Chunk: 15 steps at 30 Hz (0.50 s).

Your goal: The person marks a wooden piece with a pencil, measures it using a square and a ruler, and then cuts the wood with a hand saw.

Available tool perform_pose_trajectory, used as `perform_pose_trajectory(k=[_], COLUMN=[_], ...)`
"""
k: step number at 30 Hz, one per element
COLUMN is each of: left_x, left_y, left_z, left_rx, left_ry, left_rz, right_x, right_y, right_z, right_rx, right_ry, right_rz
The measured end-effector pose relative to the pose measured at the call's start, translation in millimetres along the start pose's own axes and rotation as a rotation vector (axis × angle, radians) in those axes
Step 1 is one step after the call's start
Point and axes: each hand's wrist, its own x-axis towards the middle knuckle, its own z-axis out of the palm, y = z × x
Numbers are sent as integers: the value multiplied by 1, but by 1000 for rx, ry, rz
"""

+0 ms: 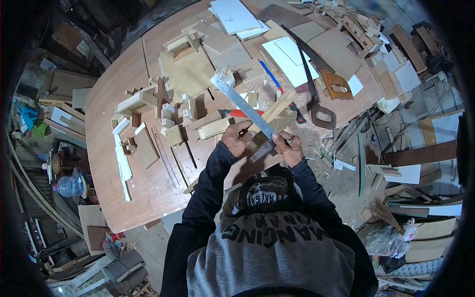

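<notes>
A metal try square, its long blade pointing up and left over the table, has its stock low between my hands. My right hand is closed on the square near the corner where blade and stock meet. Left of the blade, my left hand has its fingers curled round a small dark object I cannot make out. Just beyond the hands are a light wooden strip and a red tool, partly behind the blade. A blue pen lies further back.
The wooden table bears wood pieces, a clear ruler and white paper sheets. Two handsaws, one with a brown handle and one with an orange handle, lie at the right. Offcuts cover the floor beside the table.
</notes>
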Motion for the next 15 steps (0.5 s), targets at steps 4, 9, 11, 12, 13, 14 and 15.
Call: perform_pose_trajectory(k=[4,9,11,12,13,14,15], left_x=[3,1,-4,-4,-3,-1,0], left_y=[13,29,53,50,49,48,46], left_z=[12,21,27,33,38,40,37], left_rx=[-83,-194,-305,-303,-429,-556,-367], left_ry=[-18,8,81,78,141,204,182], left_rz=[112,151,13,17,55,90,10], right_x=[2,0,0,-1,0,0,1], right_y=[-26,-41,-43,-46,-48,-50,-51], right_z=[1,6,7,7,7,6,5], right_rx=[-101,-71,-15,-24,-34,-34,-76], right_ry=[3,32,51,50,49,52,45], right_rz=[-138,-209,-226,-225,-225,-228,-270])
